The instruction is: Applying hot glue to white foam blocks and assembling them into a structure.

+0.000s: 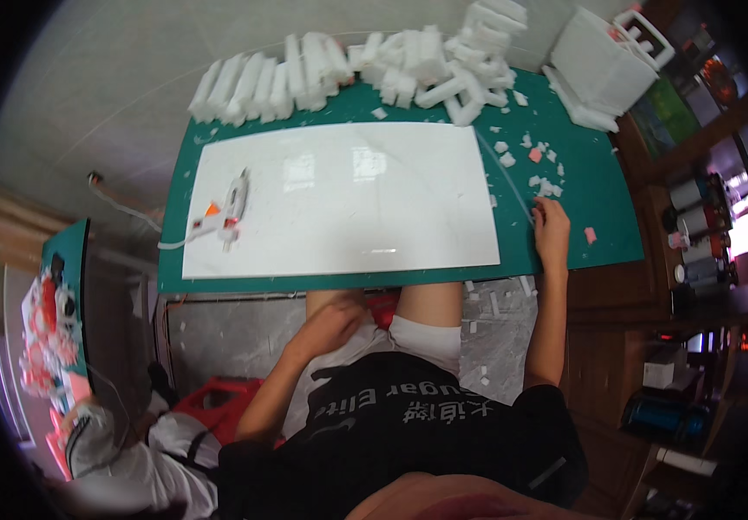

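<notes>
Has R grip (550,224) bent at near end of translucent glue stick (507,178), on green table (601,186) just beside white board (365,221); rests L grip (336,324) on L thigh (323,296). Can't tell opening or hold, either side. Has glue gun (234,204) lying on board's L end, w/ foam strips (263,87) heaped along table's far edge.

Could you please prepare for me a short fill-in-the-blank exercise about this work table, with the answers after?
1. The glue gun lies on the ____ half of the white board.
2. The table top is coloured ____.
3. The person's ____ hand is at one end of a thin translucent rod.

Answers: left; green; right.
</notes>
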Motion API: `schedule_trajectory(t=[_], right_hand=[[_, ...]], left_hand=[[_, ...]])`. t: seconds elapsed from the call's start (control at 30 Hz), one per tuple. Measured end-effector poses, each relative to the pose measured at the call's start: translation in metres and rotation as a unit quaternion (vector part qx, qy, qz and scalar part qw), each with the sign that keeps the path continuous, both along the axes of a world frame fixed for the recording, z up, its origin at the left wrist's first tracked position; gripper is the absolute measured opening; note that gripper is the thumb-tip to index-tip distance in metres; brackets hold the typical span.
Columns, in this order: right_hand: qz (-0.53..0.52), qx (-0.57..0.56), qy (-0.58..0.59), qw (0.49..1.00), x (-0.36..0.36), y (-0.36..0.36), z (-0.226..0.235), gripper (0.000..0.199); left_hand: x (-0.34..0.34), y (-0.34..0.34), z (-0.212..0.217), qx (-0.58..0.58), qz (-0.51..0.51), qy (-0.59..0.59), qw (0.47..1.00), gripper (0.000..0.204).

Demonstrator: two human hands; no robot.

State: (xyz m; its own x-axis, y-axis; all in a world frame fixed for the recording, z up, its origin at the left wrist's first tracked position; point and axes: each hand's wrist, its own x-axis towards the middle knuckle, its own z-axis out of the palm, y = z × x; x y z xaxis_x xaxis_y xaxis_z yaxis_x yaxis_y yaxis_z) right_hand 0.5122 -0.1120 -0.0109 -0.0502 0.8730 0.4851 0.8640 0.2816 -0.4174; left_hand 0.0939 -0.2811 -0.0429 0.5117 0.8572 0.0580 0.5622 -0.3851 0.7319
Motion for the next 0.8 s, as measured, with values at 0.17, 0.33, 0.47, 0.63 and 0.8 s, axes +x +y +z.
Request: schedule_trajectory(t=[0.17,0.33,0.47,0.63,0.8], right_hand=[[0.005,0.019,-0.003,1.0,-0.008,0.0,0.002,0.019],[0.026,0.033,0.004,0.999,-0.021,-0.007,0.007,0.021],[0.031,0.045,0.005,0.999,-0.022,-0.016,0.008,0.022],[0.014,0.05,-0.03,0.998,-0.018,-0.024,0.008,0.024],[0.0,0.028,-0.021,0.999,-0.018,-0.026,0.015,0.025]], left_hand=[[-0.004,-0.003,-0.042,0.179,0.138,0.198,0.954,0.022],[-0.009,-0.01,-0.049,0.22,0.18,0.218,0.934,0.025],[-0.022,-0.009,-0.081,0.197,0.186,0.21,0.939,0.026],[-0.022,0.001,-0.098,0.204,0.23,0.257,0.916,0.022],[-0.057,-0.013,-0.066,0.068,0.195,0.239,0.949,0.024]])
